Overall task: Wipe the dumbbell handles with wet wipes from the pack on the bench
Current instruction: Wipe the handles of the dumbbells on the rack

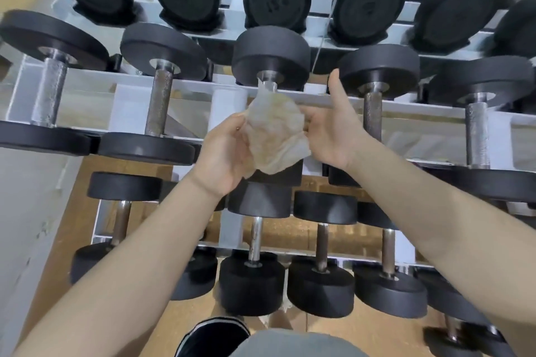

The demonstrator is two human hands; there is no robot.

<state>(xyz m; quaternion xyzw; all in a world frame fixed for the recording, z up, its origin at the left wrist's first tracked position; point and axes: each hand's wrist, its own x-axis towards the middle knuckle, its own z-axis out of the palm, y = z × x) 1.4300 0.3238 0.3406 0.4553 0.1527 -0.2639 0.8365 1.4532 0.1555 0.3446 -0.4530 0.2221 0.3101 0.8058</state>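
over the middle rack row, left hand [224, 151] and right hand [333, 130] hold a crumpled, yellowed wet wipe [275, 136]; neighbouring knurled steel handles [475, 136] probably still await wiping.

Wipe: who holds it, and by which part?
Both hands: the left hand grips the wipe at its left edge, the right hand at its right edge.

Black round dumbbell heads [271, 56], silver knurled handles [159, 101], white-grey rack [290, 97]. Off-white wipe [275, 133] with yellowish stains. Tan speckled floor [290, 232]. Black shoe [213, 335] with white stripes.
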